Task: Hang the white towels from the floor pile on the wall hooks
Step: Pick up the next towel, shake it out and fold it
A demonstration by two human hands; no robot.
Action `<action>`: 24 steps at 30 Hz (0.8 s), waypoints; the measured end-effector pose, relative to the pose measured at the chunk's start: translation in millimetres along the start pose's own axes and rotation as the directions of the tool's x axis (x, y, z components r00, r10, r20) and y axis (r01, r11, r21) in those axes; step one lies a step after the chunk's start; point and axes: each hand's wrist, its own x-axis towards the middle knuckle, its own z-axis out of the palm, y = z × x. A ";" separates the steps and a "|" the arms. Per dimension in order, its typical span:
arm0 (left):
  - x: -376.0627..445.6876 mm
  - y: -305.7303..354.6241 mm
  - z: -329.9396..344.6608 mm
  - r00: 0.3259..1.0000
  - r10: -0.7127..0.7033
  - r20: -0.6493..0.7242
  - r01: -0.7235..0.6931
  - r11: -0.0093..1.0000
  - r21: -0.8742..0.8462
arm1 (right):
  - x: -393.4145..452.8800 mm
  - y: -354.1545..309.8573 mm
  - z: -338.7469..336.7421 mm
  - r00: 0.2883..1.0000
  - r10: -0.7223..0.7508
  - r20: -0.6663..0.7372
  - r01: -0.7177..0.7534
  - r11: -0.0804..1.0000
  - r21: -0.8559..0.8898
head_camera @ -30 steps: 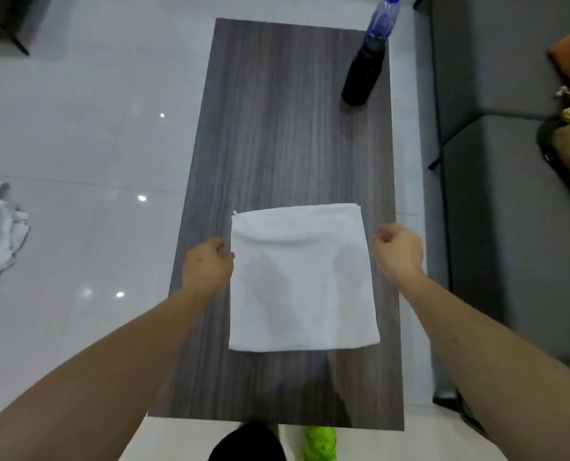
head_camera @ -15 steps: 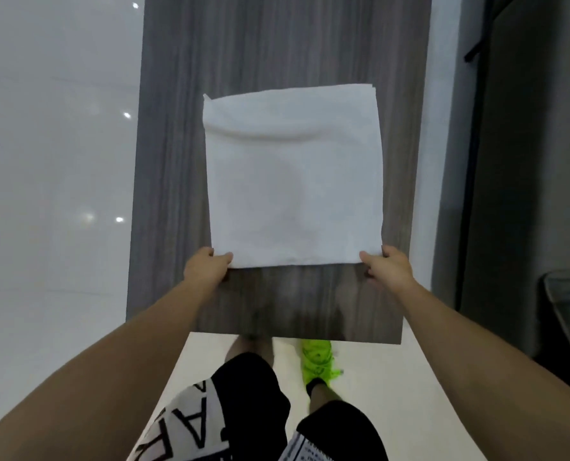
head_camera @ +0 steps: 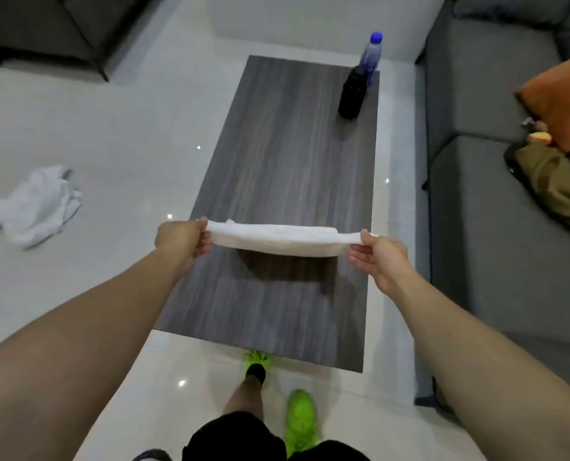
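One folded white cloth towel hangs in the air above the grey wood-grain counter, stretched between your left hand and right hand; fingers of both hands are clenched on its ends. Risk: the folded layers may sag open or slip if either grip loosens during carrying. No wall hooks are in view. Half a second ago the towel lay flat on the counter. A crumpled white towel pile waits on the floor.
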 end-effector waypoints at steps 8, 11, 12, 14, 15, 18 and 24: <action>-125.0 121.9 -84.0 0.975 0.222 -0.031 -0.224 0.973 -0.056 | -113.5 -142.6 5.9 0.930 -0.345 0.128 0.367 0.886 -0.283; -154.0 144.1 -118.5 0.955 0.293 -0.054 -0.295 0.955 -0.034 | -139.1 -175.7 18.7 0.893 -0.419 0.167 0.451 0.840 -0.304; -160.4 149.4 -129.6 0.948 0.313 -0.055 -0.315 0.948 -0.032 | -146.2 -183.0 24.5 0.883 -0.433 0.184 0.470 0.827 -0.308; -170.8 158.4 -151.7 0.930 0.358 -0.086 -0.362 0.931 -0.035 | -162.1 -192.6 38.9 0.860 -0.468 0.203 0.510 0.791 -0.337; -175.1 162.6 -162.9 0.920 0.377 -0.110 -0.384 0.922 -0.051 | -171.9 -196.0 46.8 0.844 -0.497 0.202 0.536 0.773 -0.341; -184.4 172.8 -200.9 0.887 0.413 -0.205 -0.444 0.885 -0.141 | -200.7 -204.0 77.3 0.800 -0.566 0.200 0.600 0.750 -0.278; -197.3 174.6 -303.0 0.806 0.513 -0.297 -0.582 0.778 -0.236 | -266.1 -206.3 159.8 0.671 -0.631 0.389 0.706 0.704 -0.076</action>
